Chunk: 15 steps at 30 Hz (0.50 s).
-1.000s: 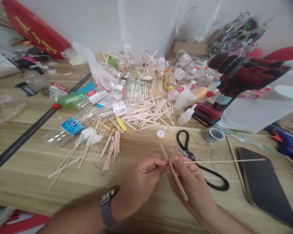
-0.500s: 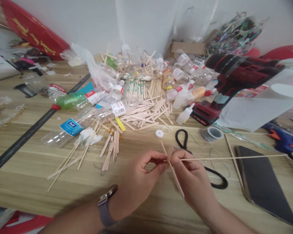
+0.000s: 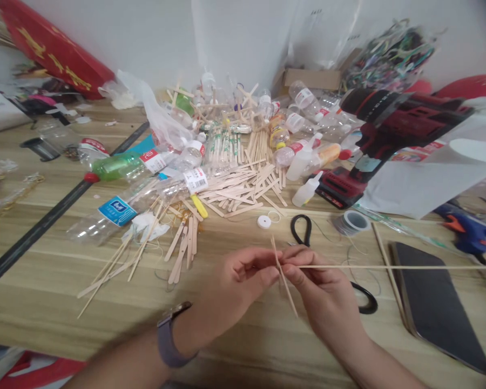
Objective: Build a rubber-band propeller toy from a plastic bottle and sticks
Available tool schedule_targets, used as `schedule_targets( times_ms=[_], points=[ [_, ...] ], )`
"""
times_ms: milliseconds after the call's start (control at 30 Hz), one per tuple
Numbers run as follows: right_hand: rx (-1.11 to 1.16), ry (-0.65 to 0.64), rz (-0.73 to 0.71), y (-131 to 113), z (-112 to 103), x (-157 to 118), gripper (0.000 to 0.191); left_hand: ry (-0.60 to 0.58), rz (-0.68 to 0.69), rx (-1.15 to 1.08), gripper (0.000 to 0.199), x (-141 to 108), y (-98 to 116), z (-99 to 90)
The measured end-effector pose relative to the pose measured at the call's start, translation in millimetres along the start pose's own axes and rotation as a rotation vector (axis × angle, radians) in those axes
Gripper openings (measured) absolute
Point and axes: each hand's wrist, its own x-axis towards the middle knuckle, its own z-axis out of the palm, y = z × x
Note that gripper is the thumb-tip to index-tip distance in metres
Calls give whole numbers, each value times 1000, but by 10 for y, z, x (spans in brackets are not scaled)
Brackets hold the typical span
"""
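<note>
Wooden craft sticks (image 3: 288, 294), seen nearly edge-on, slant between my two hands. My left hand (image 3: 243, 286), with a watch on its wrist, pinches them from the left side. From the right, my right hand (image 3: 324, 292) has its fingers closed round a long thin bamboo skewer (image 3: 360, 267) where it meets the sticks. The skewer runs out to the right over a dark phone (image 3: 437, 302). Black-handled scissors (image 3: 366, 298) lie partly hidden behind my right hand. The exact joint is covered by fingertips.
Loose craft sticks (image 3: 247, 189) and plastic bottles (image 3: 121, 167) cover the table's middle and back. A red drill (image 3: 397, 129), glue bottle (image 3: 306, 190), wire spool (image 3: 351, 222) and blue glue gun (image 3: 470, 227) stand or lie at the right.
The craft sticks have turned from a visible cross to nearly edge-on. The skewer's far end has shifted right and slightly down. Both hands keep their hold.
</note>
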Motion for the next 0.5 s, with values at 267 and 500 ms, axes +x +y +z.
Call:
schedule_targets(
  times_ms=[267,500],
  points=[
    [-307,-70,-290,-16,-44,-19,10,-55,-104,-146,25,39,47,-27],
    [-366,-97,-338,-12,-51,-24,14,-36,-149,-254,21,43,85,5]
  ],
)
